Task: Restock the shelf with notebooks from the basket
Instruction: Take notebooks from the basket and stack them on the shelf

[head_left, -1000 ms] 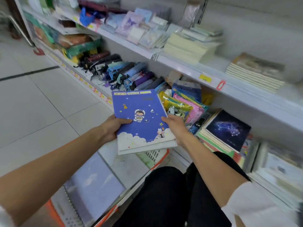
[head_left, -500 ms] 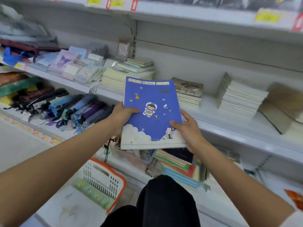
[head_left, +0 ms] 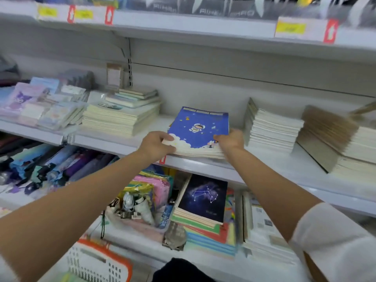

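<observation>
The blue notebooks lie flat in a small stack on the middle shelf. The top one has a little space kid and white clouds on it. The stack sits in the gap between a cream pile of books on the left and a white pile on the right, and it touches neither. Its long side runs away from the person, toward the back wall. Its near short edge is right at the front lip of the shelf.

The left hand holds the near left corner, and its fingers are curled around the edge of the stack. The right hand holds the near right corner the same way, with the thumb on top. Both hands are just as near, one at each corner. The whole stack lies ahead of the fingers, deeper into the shelf.

It looks like the stack is being set down. The next move is likely a straight push back toward the wall, and then both hands let go. The push should stay straight, so the stack does not bump the white pile.

A brown pile leans farther right. On the shelf below lies a dark star notebook. The orange basket is low on the left, well apart from the hands
</observation>
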Motion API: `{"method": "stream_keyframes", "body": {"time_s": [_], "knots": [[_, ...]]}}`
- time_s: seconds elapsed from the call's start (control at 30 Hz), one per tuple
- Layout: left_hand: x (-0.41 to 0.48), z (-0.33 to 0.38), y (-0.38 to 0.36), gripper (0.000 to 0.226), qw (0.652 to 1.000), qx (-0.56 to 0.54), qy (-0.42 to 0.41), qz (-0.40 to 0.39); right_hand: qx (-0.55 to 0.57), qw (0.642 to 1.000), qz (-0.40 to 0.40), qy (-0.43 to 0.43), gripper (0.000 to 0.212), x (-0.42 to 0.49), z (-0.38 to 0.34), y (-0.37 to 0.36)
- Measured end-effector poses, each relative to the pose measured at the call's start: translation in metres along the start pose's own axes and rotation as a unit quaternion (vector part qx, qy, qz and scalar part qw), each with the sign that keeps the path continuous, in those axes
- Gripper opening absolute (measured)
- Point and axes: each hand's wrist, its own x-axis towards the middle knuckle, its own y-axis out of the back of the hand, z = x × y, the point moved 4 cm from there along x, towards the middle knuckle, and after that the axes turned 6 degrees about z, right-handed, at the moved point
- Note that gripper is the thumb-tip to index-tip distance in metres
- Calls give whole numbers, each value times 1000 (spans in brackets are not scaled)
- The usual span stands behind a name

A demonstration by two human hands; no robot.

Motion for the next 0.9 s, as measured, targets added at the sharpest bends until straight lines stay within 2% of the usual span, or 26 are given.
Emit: {"method": "stream_keyframes", "body": {"time_s": [0.07,0.13,0.2,0.3,0.37,0.47,0.57,0.67,0.77,0.9], "knots": [[3,2,0,45,1000,4,-21,-3,-18,1000,0,9,13,6,5,5],[1,8,2,52,998,29,-51,-26,-12,999,-20,34,29,5,7,12],[-1,11,6,54,992,71,-89,-46,-33,993,-85,82,48,-5,6,19],[4,12,16,46,981,139,-134,-12,-70,964,-211,148,50,-14,5,30],[13,9,18,43,978,156,-136,19,-113,949,-240,171,56,-11,7,31],[30,4,13,41,982,135,-127,45,-141,952,-176,206,64,5,11,26],[45,1,3,43,976,163,-131,64,-130,960,-132,210,50,15,12,15],[63,-5,-8,44,978,153,-117,78,-131,964,-110,203,47,27,13,2],[80,-8,-17,42,980,148,-110,71,-132,974,-91,161,56,40,19,-6],[96,-11,-19,35,985,133,-102,48,-131,974,-111,149,60,44,23,-8]]}}
